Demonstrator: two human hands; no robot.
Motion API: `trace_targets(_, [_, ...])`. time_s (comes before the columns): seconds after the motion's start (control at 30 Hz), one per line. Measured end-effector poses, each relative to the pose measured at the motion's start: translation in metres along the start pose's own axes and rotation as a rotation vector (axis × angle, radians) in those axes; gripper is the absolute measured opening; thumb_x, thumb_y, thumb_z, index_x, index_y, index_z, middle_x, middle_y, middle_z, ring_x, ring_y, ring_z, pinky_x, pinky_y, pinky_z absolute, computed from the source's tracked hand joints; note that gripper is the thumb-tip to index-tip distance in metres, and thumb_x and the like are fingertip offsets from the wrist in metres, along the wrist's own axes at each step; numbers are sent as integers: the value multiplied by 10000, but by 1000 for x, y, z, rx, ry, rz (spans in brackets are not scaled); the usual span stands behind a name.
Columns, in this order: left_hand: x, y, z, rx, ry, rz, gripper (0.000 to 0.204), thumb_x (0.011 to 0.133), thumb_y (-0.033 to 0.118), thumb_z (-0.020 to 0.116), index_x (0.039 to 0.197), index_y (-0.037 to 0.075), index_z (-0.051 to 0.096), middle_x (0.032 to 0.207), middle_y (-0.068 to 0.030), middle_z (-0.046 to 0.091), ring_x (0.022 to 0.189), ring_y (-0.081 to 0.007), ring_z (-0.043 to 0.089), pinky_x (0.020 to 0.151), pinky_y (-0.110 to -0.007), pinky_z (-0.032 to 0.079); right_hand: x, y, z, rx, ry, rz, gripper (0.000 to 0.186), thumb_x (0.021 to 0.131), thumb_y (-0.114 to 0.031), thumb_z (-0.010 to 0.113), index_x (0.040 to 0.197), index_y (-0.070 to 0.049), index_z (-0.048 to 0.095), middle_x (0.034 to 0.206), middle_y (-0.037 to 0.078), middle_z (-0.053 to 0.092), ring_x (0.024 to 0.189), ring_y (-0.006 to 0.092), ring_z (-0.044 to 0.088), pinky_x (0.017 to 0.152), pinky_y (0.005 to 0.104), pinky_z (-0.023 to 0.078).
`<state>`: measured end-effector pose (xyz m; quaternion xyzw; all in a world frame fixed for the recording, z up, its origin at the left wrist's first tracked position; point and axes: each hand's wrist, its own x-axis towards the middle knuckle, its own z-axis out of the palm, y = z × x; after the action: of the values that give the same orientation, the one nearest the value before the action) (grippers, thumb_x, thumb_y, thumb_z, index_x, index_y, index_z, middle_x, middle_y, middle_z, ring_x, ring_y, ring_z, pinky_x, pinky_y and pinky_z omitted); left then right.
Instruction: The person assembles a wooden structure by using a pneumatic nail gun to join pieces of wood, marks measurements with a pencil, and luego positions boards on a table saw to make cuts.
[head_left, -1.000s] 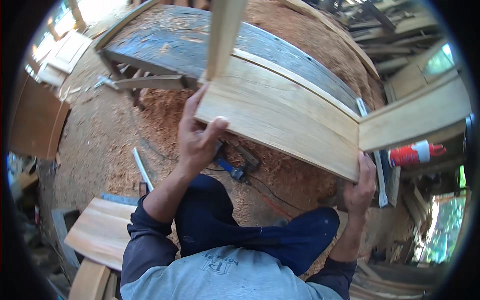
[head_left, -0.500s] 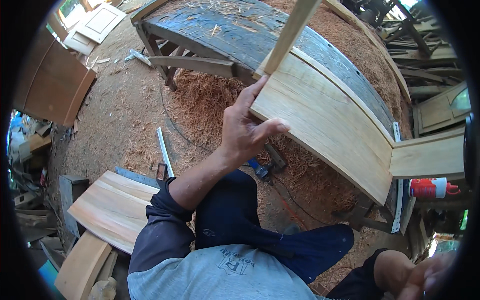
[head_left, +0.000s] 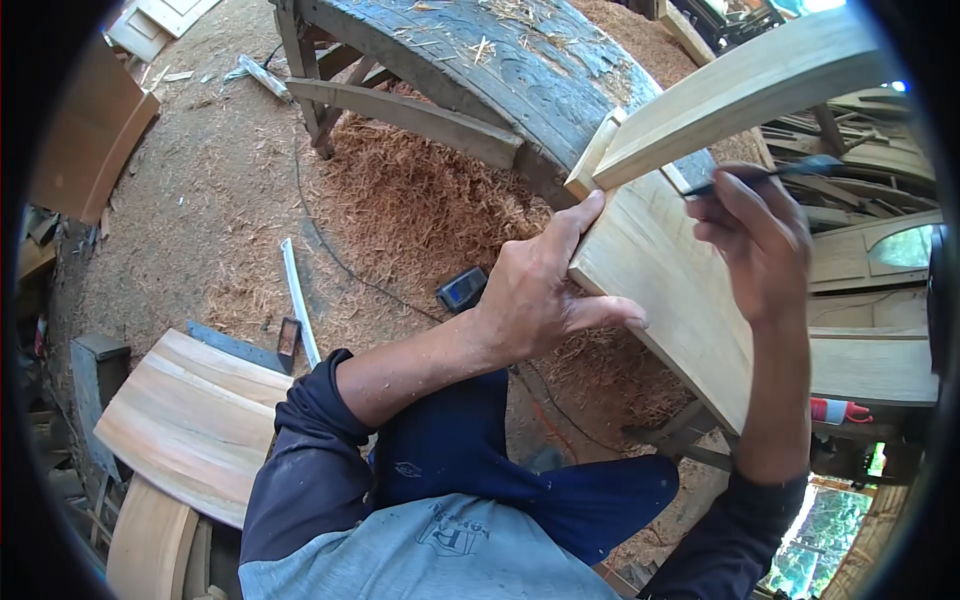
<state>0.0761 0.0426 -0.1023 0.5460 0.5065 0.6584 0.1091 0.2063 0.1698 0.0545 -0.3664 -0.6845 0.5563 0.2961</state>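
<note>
My left hand point(head_left: 545, 285) grips the near left corner of a pale wooden panel point(head_left: 665, 265), thumb stretched along its edge and a fingertip by the joint with an upright board point(head_left: 730, 90). A short wooden strip point(head_left: 597, 155) sits at that joint. My right hand point(head_left: 755, 235) is closed round a slim dark pencil-like tool point(head_left: 808, 166) and hovers above the panel's far side. The tool's thin end points left toward the upright board; whether it touches the wood, I cannot tell.
A worn blue-grey workbench point(head_left: 450, 60) lies behind the panel. Wood shavings point(head_left: 420, 190) cover the ground. A blue-and-black power tool point(head_left: 462, 290) and its cord lie below. Curved boards point(head_left: 190, 420) rest at lower left; a red-and-white glue bottle point(head_left: 835, 411) is at right.
My right hand has come up from the lower right corner to over the panel, now plainly holding the dark tool. My left hand still grips the panel corner; the view has shifted.
</note>
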Motion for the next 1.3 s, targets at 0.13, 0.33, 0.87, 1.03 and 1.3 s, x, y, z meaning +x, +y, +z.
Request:
trace_targets(0.13, [-1,2,3,-7,0,-18,1066,652,481,879,1437,-27,368,1136,-237,664,965,-316,722,779,-385,604,37,31,-3,57,-113,208,197,906,-113,707,1043,22,660,856,106,700,698,153,690,532,225,535])
trace_targets(0.33, [4,-6,4,-33,16,64,1042,704,527,837,1377,-117,369,1060,-296,639,848,-372,723,709,-416,607,40,35,7,88,-190,242,215,880,-100,735,1045,25,675,864,120,719,627,107,660,449,189,491])
trace_targets(0.87, [3,-4,1,10,-14,66,1072,685,518,855,1398,-104,352,1110,-299,643,899,-353,726,739,-406,606,37,32,9,51,-173,246,217,864,-112,760,1006,27,673,854,143,729,603,104,645,475,181,484])
trace_targets(1.03, [3,-4,3,-19,-16,68,1002,724,444,856,1425,-61,347,1115,-299,649,920,-336,727,761,-403,602,33,38,-5,329,-222,243,196,907,-143,724,1021,8,672,850,120,721,639,111,652,551,208,508])
trace_targets(1.3, [-19,28,10,-782,-7,-640,615,925,92,670,1454,27,361,1292,-119,541,1194,-234,583,862,-347,597,-5,19,-34,155,-107,-51,217,1015,-179,565,1137,-14,637,873,96,680,745,127,645,648,265,497])
